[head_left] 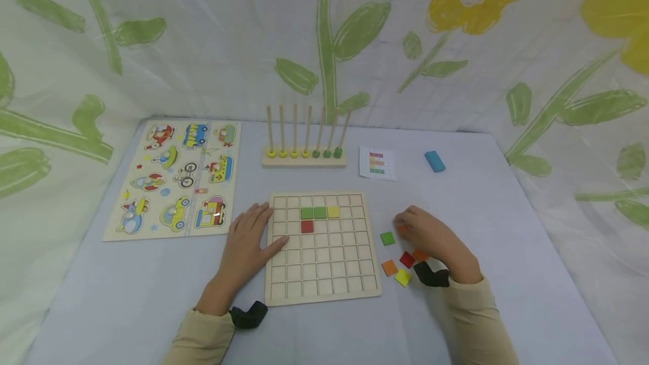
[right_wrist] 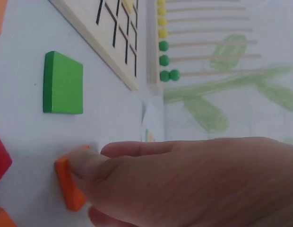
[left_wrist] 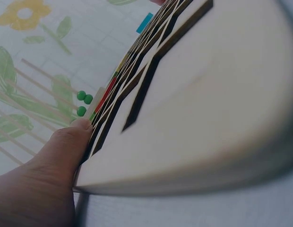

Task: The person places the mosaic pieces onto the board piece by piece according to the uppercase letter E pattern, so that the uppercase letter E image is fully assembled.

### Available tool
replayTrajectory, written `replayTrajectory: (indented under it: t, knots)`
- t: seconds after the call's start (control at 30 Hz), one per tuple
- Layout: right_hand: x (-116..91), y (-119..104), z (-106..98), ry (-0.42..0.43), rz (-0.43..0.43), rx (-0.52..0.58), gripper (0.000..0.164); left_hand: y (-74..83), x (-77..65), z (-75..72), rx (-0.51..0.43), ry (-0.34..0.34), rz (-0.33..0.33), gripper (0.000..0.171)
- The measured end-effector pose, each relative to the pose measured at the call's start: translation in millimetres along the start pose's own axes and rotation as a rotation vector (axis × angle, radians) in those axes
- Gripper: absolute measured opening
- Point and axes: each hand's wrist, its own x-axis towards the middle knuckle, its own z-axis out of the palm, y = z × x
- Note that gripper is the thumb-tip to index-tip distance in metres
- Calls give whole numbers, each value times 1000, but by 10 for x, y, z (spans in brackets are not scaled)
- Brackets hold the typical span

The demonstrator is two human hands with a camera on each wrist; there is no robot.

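A wooden grid board (head_left: 323, 271) lies in the middle of the table. Two green tiles, a yellow tile (head_left: 333, 212) and, under the first green tile (head_left: 307, 213), a red tile (head_left: 307, 226) sit in its squares. My left hand (head_left: 245, 241) rests along the board's left edge, fingers extended, thumb over the rim. To the right of the board my right hand (head_left: 428, 235) pinches an orange tile (right_wrist: 70, 184), which stands tilted under the thumb in the right wrist view; the fingertips behind it are partly hidden. A loose green tile (head_left: 387, 238) lies beside that hand.
Loose red (head_left: 407, 259), orange (head_left: 389, 267) and yellow (head_left: 403, 277) tiles lie nearer the front. Behind the board stand a bead rack (head_left: 304, 161), a pattern card (head_left: 377, 163) and a blue block (head_left: 435, 161). A vehicle puzzle (head_left: 152, 201) lies at left.
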Motion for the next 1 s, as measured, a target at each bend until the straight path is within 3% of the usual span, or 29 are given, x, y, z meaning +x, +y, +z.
replayTrajectory:
  t: [0.27, 0.73, 1.0]
  knots:
    - [-23, 11, 16, -38, 82, 53, 26, -7, 1, 2, -1, -1, 2, 76]
    - [-96, 50, 80, 94, -37, 48, 23, -27, 3, 21, -10, 13, 19, 73]
    - [-49, -49, 105, 100, 4, 97, 28, -17, -1, 3, -15, 16, 21, 73]
